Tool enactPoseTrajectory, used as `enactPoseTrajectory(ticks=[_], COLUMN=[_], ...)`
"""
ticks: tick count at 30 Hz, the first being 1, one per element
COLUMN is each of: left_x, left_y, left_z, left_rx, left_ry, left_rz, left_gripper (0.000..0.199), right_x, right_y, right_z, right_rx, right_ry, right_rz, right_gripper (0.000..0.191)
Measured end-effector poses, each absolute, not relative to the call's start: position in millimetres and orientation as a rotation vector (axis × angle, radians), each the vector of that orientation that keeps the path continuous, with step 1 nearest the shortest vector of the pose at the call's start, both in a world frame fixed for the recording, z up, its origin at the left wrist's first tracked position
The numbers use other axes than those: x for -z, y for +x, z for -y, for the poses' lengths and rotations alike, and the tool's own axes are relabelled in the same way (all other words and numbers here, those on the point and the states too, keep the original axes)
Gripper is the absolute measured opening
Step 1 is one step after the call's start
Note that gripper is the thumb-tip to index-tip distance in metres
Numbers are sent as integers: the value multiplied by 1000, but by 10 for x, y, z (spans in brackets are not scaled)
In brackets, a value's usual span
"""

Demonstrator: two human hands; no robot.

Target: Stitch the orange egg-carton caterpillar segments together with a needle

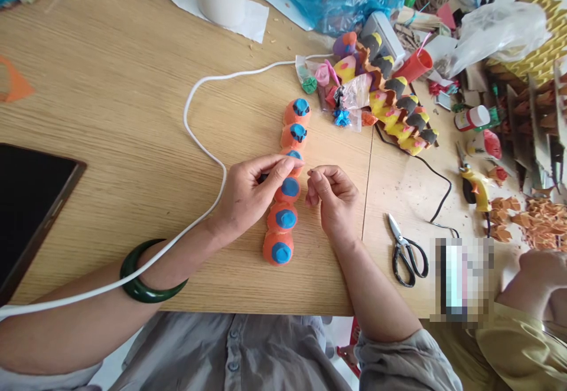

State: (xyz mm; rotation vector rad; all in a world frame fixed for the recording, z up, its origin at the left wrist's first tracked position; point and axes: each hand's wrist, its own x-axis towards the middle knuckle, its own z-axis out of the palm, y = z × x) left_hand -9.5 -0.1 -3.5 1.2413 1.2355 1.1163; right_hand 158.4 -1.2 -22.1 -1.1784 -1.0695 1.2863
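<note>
We are seeing orange on the bumpy strip in the middle, each bump bearing a blue disc, and black marks are dotting the two far ones. Farther right, yellow, pink and dark grey are mixing on a second strip. On our near left, a bangle is showing dark green beside a white cable. The far plastic bag is glowing blue; our right-hand scissors are pairing black with silver.
</note>
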Motion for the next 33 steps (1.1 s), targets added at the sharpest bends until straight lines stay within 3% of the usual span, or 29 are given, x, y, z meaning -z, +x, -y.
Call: enactPoseTrajectory(ticks=[5, 12, 20, 33], left_x=[54, 25, 64, 92], left_y=[-91, -87, -76, -77], left_z=[4, -2, -13, -19], left_rx=[-1103, -1042, -1063, -1088], left_ry=[1223, 1286, 1339, 1293], left_rz=[-1228, -1194, -1137, -1197], left_gripper=[33, 37, 25, 26], right_x=[237, 248, 201, 223], right_y=[1595, 1596, 1562, 1583], right_z=[6, 21, 44, 53], right_rx=[-1308, -1343, -1344, -1392], right_ry=[-1174, -1102, -1144, -1114], right_rz=[1082, 1077, 1120, 1090], right_gripper=[40, 33, 41, 32])
